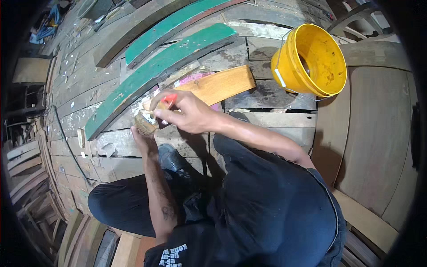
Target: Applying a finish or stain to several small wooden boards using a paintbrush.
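My right hand [190,111] grips a small tool with a red handle [169,99], probably a brush; its working end is hidden. Just below it, my left hand [145,138] holds a brownish, ribbed piece [146,124] with a pale upper part, perhaps a small container. The tool and this piece meet or nearly meet; I cannot tell which. Beyond my right hand a yellow-brown wooden board [217,85] lies at a slant, its near end hidden behind the hand. Pink sheet material [195,77] shows under the board.
Two green-painted curved timbers [163,75] and a bare beam [133,33] lie ahead on the plank floor [86,80]. A yellow bucket [310,61] with a wire handle stands at right, beside large wooden panels [373,133]. Stacked timber [26,160] and a dark cable [68,143] are at left.
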The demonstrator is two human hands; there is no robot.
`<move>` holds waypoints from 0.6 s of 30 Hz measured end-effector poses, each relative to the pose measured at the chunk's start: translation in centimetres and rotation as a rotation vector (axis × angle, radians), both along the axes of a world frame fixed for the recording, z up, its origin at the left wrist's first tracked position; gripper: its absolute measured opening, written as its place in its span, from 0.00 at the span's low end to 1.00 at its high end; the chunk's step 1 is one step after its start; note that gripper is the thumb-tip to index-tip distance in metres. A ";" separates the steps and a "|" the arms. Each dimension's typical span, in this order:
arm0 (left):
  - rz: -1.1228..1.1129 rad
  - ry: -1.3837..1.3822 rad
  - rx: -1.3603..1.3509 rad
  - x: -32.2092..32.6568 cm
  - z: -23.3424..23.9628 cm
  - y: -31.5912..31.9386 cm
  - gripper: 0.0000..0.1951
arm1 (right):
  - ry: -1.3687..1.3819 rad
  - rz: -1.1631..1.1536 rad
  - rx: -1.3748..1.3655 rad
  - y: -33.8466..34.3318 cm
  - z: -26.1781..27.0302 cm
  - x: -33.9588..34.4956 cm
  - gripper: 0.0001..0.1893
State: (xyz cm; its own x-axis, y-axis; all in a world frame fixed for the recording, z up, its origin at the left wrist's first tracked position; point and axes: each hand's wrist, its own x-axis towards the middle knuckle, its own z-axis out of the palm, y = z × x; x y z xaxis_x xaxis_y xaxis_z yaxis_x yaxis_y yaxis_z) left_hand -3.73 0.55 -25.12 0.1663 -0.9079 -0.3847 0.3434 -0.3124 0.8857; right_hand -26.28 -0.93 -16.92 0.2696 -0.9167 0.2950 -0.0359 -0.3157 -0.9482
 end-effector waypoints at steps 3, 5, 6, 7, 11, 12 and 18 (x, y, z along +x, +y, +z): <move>0.009 0.006 0.027 -0.7 0.0 -0.3 0.35 | -0.076 0.011 0.319 -0.3 -1.1 -1.5 0.12; 0.050 -0.032 0.080 0.2 0.5 0.1 0.35 | -0.086 -0.043 0.478 -0.3 -3.5 -2.7 0.12; 0.007 -0.056 0.107 0.5 -0.1 -0.2 0.35 | -0.109 -0.108 0.519 0.0 -5.6 -4.0 0.12; -0.029 -0.081 0.130 1.1 -0.7 -0.4 0.35 | -0.177 -0.199 0.528 0.6 -6.5 -5.4 0.12; 0.022 -0.117 0.230 0.7 -1.7 -0.1 0.34 | -0.103 -0.510 0.570 3.5 -11.2 -14.1 0.15; 0.031 -0.167 0.242 1.0 -2.1 -0.2 0.33 | -0.096 -0.605 0.525 4.5 -12.4 -16.0 0.15; 0.010 -0.259 0.262 1.2 -2.1 -0.2 0.33 | 0.023 -0.955 0.509 7.8 -12.0 -22.2 0.13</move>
State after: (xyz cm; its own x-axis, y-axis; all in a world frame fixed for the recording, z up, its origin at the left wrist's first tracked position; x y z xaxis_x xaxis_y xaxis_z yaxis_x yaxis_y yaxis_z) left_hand -2.48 0.36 -27.21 0.2970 -0.7820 -0.5479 0.1225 -0.5379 0.8341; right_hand -48.47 6.90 -28.97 -0.6201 -0.7646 -0.1755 -0.0777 0.2824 -0.9561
